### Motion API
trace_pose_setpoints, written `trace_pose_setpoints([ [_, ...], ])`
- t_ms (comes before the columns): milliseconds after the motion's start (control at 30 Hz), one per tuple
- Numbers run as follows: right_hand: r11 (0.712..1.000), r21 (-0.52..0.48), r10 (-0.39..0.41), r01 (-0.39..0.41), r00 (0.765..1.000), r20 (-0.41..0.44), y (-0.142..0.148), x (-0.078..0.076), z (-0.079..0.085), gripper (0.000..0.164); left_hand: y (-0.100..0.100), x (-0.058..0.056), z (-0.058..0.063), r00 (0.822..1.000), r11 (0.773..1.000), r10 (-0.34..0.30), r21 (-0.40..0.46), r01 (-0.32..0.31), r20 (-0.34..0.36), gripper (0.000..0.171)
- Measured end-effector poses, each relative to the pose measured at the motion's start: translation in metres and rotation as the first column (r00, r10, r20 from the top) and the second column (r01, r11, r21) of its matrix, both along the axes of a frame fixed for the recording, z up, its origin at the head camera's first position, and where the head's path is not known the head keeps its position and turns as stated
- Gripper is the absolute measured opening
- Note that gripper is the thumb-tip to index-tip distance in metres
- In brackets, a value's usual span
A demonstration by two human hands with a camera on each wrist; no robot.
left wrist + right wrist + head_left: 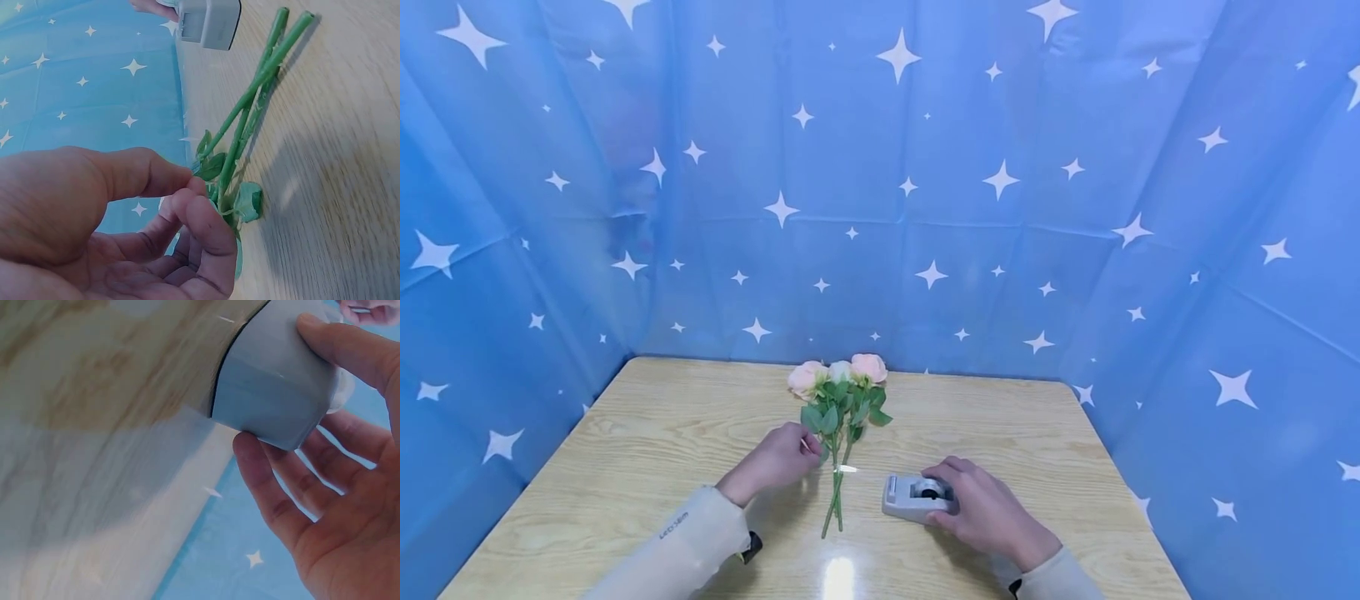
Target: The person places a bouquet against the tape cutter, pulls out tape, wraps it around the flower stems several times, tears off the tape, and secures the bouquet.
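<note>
Three artificial roses [837,379], two pink and one whitish, lie on the table, their green stems [833,500] crossing toward me. A short shiny strip of clear tape [847,468] lies across the stems. My left hand [778,456] is just left of the stems, thumb and forefinger [199,186] pinched together at the tape's end, other fingers curled. To the right, my right hand [981,504] grips a grey tape dispenser [904,498] on the table. Its thumb and fingers [256,459] are on opposite sides of the dispenser; the tape roll shows in its middle.
A light wood-grain table [700,408] has its far edge against a blue curtain [880,250] with white stars. Curtain also hangs along the left and right sides. Light-coloured sleeves [700,533] cover both forearms.
</note>
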State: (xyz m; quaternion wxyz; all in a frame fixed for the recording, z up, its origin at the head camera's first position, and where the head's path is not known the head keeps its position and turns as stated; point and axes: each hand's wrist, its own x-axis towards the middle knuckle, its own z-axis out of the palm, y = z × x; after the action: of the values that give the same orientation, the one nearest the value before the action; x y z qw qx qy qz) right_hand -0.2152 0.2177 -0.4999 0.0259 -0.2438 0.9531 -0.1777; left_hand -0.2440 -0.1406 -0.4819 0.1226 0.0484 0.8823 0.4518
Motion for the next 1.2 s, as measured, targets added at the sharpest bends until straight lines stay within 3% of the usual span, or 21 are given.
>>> trace_pose_setpoints([
  [267,1.0,-0.007,-0.002,0.002,1.0,-0.008,0.009,-0.004,0.004,0.057,0.0,-0.001,0.006,0.998,0.998,-0.061,0.022,0.061,-0.017,0.013],
  [433,1.0,-0.015,0.004,-0.004,1.0,0.004,0.012,-0.007,0.003,0.057,0.002,-0.002,0.008,0.999,0.999,-0.046,0.026,0.046,-0.015,0.012],
  [600,1.0,-0.019,-0.006,0.006,1.0,0.004,0.013,-0.006,0.003,0.056,0.004,-0.005,0.0,1.0,1.0,-0.006,-0.014,0.006,-0.019,0.008],
  [800,0.999,-0.032,-0.01,0.01,1.0,0.007,0.012,-0.004,0.004,0.057,0.0,-0.014,-0.017,0.998,0.999,-0.024,-0.034,0.022,-0.05,0.008],
  [1000,0.999,-0.036,-0.023,0.023,1.0,0.015,0.011,-0.005,0.002,0.057,0.008,-0.009,-0.017,0.997,0.998,0.047,-0.04,-0.05,-0.058,0.015],
  [1200,0.998,-0.046,-0.029,0.03,0.999,0.022,0.011,-0.004,0.001,0.057,0.012,-0.009,-0.025,0.995,0.997,0.062,-0.045,-0.066,-0.074,0.019],
])
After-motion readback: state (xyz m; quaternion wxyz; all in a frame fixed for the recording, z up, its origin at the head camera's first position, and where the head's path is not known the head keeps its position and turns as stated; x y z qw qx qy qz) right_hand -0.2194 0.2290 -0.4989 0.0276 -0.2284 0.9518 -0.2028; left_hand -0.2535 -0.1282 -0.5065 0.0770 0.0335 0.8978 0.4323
